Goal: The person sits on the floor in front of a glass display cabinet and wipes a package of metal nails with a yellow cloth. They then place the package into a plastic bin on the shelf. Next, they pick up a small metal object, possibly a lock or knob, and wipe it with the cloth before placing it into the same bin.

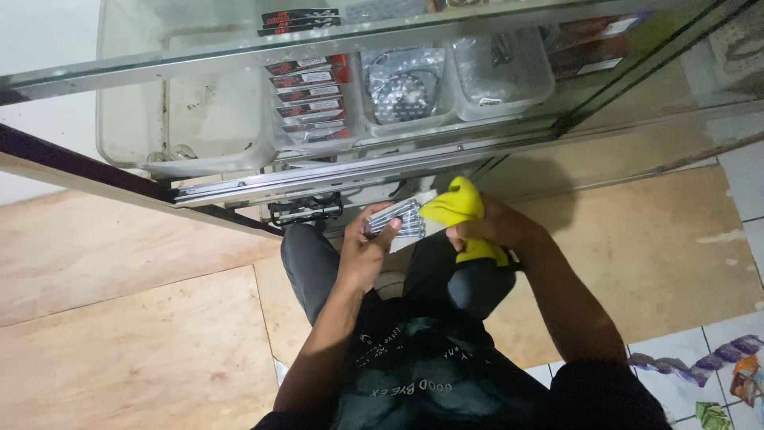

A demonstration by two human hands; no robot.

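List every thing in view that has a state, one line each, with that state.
left hand: shut on packets
packets: bundled in a stack, held up off the floor
right hand: shut on yellow cloth
yellow cloth: bunched, touching the packets' end
glass cabinet: shelves stocked with clear bins
clear bins: open-topped, filled with parts; the leftmost looks nearly empty

Three clear bins [493,76], one yellow cloth [458,203]

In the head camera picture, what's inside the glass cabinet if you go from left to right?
Empty clear bin → stack of red and black packets → clear bin with a round metal sprocket → clear bin with bagged metal parts → dark red boxes.
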